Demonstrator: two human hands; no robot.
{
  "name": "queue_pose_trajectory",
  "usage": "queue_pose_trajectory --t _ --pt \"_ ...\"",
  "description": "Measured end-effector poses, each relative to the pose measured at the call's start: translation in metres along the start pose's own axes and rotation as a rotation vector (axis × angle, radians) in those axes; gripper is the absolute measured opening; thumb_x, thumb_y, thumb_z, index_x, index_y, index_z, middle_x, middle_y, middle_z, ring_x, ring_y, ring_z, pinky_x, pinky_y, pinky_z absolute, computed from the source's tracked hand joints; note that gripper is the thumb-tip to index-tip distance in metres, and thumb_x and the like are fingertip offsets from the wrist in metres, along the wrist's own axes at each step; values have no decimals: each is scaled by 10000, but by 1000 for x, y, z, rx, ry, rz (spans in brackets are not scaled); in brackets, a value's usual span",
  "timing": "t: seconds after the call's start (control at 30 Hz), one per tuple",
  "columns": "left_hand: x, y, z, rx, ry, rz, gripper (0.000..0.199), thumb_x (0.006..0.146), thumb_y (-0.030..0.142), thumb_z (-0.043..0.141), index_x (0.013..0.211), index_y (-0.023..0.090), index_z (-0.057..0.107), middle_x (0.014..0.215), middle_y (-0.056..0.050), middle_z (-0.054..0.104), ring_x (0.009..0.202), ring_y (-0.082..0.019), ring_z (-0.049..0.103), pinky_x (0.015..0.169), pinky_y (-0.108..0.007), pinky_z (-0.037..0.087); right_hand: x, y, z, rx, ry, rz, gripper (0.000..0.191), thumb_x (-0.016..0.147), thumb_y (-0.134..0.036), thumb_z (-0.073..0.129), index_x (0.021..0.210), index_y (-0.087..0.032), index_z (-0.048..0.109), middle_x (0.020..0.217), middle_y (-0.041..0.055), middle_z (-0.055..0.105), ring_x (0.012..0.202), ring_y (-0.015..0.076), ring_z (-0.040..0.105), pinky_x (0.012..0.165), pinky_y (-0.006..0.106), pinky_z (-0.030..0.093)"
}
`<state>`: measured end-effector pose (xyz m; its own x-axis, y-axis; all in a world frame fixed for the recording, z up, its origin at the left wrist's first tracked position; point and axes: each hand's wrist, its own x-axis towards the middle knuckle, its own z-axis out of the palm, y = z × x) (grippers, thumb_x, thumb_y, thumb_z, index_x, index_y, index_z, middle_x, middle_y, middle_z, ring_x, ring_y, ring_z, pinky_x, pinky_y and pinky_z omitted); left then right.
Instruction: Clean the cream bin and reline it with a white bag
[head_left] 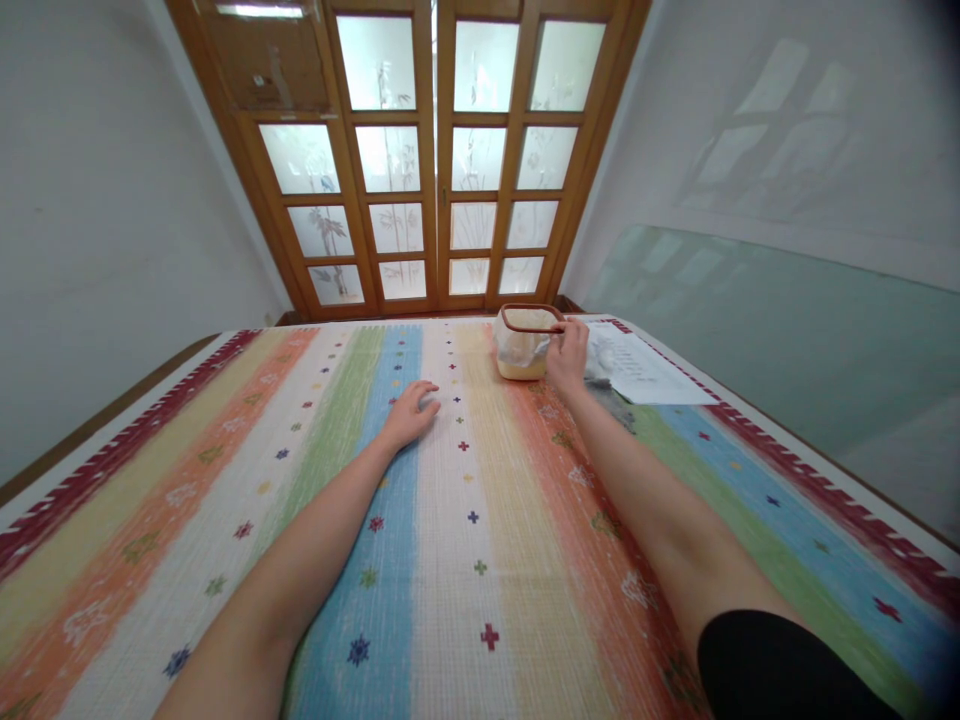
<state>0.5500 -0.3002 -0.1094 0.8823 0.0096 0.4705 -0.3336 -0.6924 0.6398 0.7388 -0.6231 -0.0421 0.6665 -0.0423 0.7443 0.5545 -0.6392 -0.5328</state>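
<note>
My right hand (568, 352) is closed on the brown rim of a small trash bin (523, 368) at the far side of the table. The bin stands upright, is cream-coloured low down and has a translucent plastic liner folded over its wall. My left hand (411, 414) lies on the striped tablecloth (450, 560), over the blue and white stripes. Its fingers are loosely curved with a gap between thumb and forefinger, and nothing is held. Just right of the bin, partly behind my right hand, are a crumpled clear plastic bag (600, 358) and a grey cloth (613, 402).
A printed white paper sheet (660, 370) lies at the far right of the table. Beyond the far edge stands a wooden door (437, 150) with frosted panes. Walls rise on both sides, and a pale green panel (787, 340) covers the lower right wall.
</note>
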Motion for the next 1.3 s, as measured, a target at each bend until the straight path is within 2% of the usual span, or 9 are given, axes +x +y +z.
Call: queue_pose_trajectory --t 0.1,0.23,0.33,0.43,0.57,0.67,0.77,1.03,1.3 --pt "-2 3 0 69 -46 7 331 953 320 595 1260 213 659 1411 -118 619 1353 -261 584 1213 -480 432 -16 0 6 36 91 8 349 995 -262 357 1261 -182 569 1425 193 498 1444 282 419 1237 543 338" --pt "-3 3 -1 138 -97 16 338 965 323 590 1271 198 659 1451 -127 592 1383 -258 564 1233 -452 416 -34 -7 5 23 164 -38 506 1070 -364 293 1525 -168 398 1618 219 327 1565 307 276 1255 614 275" --pt "-3 1 -2 171 -111 13 340 972 327 584 1276 197 660 1465 -127 582 1403 -260 549 1241 -452 409 -46 -26 -4 -33 149 -139 535 1084 -440 297 1554 -195 370 1667 203 273 1588 321 240 1255 642 254" --pt "-3 -1 -2 210 -115 -5 351 975 344 582 1282 195 663 1464 -128 586 1403 -264 548 1237 -456 412 -64 -57 -7 -7 14 -275 489 1093 -443 324 1497 -192 440 1653 188 332 1572 281 283 1278 569 264" --pt "-3 1 -4 309 -167 20 352 983 363 563 1266 194 685 1429 -124 615 1359 -264 575 1212 -437 431 -96 -98 8 144 -328 -357 402 1088 -389 402 1426 -212 528 1578 157 464 1497 261 415 1248 504 359" --pt "-5 1 -11 409 -271 95 432 1000 423 538 1356 208 656 1480 -119 595 1389 -271 551 1227 -429 403 -118 -110 27 165 -579 -361 400 1069 -384 474 1415 -209 572 1577 159 476 1483 274 438 1243 489 371" --pt "-8 -4 -20 510 -333 92 576 1019 522 493 1494 203 563 1591 -137 511 1480 -301 468 1271 -465 325 -132 -110 43 88 -743 -341 453 1060 -411 506 1441 -178 577 1592 186 467 1484 294 448 1236 486 376" --pt "-8 -13 -21 618 -428 -47 733 1047 676 279 1641 259 379 1739 -118 291 1617 -341 248 1306 -549 185 -134 -113 48 -139 -891 -479 593 1082 -562 396 1498 -169 553 1588 222 481 1507 350 433 1221 520 357" --pt "-8 -8 -24 642 -538 -49 804 1024 704 301 1685 249 268 1767 -128 180 1641 -363 156 1312 -588 113 -134 -109 50 -197 -1054 -471 854 1043 -709 272 1648 -112 357 1723 225 255 1622 368 218 1300 551 211"
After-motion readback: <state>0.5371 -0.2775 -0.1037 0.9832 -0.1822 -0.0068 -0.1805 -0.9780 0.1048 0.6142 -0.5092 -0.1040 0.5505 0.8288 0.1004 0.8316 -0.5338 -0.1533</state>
